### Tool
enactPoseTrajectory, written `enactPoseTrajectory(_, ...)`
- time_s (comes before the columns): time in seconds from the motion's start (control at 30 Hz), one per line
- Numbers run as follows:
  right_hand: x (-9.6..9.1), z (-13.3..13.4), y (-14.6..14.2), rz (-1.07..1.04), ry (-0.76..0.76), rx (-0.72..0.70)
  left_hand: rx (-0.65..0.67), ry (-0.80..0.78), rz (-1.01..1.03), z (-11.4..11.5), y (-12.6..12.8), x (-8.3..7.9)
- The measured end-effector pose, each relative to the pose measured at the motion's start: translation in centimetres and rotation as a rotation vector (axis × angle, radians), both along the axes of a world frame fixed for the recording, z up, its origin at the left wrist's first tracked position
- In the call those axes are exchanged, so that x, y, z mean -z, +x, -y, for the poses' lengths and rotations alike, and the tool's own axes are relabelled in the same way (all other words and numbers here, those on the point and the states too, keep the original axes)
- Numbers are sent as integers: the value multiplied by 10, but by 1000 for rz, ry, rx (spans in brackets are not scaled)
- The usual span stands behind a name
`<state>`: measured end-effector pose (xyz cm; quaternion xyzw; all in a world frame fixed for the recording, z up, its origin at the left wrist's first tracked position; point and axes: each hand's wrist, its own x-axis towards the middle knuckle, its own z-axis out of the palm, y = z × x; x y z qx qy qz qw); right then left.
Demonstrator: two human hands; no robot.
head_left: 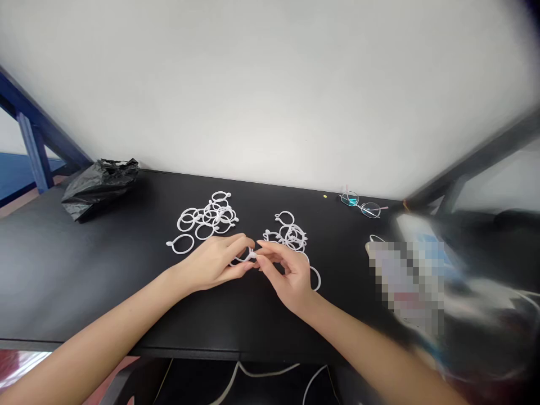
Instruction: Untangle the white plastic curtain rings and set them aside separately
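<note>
Head view, sole cam: L hand [215,259] is holding a white plastic ring w/ small knob [250,256] just above the black tabletop [105,281], approx. centre front; its thumb and fingers are pinching the ring from both sides, knob facing R. R hand [291,275] is meeting it from the other side, thumb and index tips converging at the knob, remaining fingers curling inward; cannot tell if those tips are clamping the knob or only touching. Beyond L hand, a loose heap of similar white rings [216,216] is lying on the surface, several overlapping; one separate white ring [169,243] is lying nearer, just L of the heap. A second, tighter heap of white rings [291,236] is lying behind R hand, partly hidden by it; a further white ring [319,278] is showing at the wrist's R side. Far L corner: a crumpled black plastic bag [101,185] is resting on the top. Far R, near the white wall [270,90]: thin-framed round-lens eyeglasses [358,206] are lying w/ a tiny yellow bit [324,196] just L of them. R side: a pixelated flat item [405,287] is lying, details n/a.
</note>
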<state>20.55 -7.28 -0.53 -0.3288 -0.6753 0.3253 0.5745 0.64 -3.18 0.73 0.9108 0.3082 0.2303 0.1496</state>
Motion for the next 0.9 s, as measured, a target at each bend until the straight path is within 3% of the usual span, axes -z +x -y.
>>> enactPoseTrajectory(0.17,0,-1,3,-34,-62,54,-225,199,-115,-19,-25,-7)
enactPoseTrajectory(0.3,1,-2,3,-34,-54,58,-378,209,-287,-33,-42,-6)
enactPoseTrajectory(0.5,3,-7,2,44,-43,88,-406,194,-336,-44,-57,2)
enactPoseTrajectory(0.77,15,-15,0,392,179,42,-425,176,-259,-49,-71,0)
enactPoseTrajectory(0.9,21,-16,2,576,170,52,-422,230,-193,-50,-70,3)
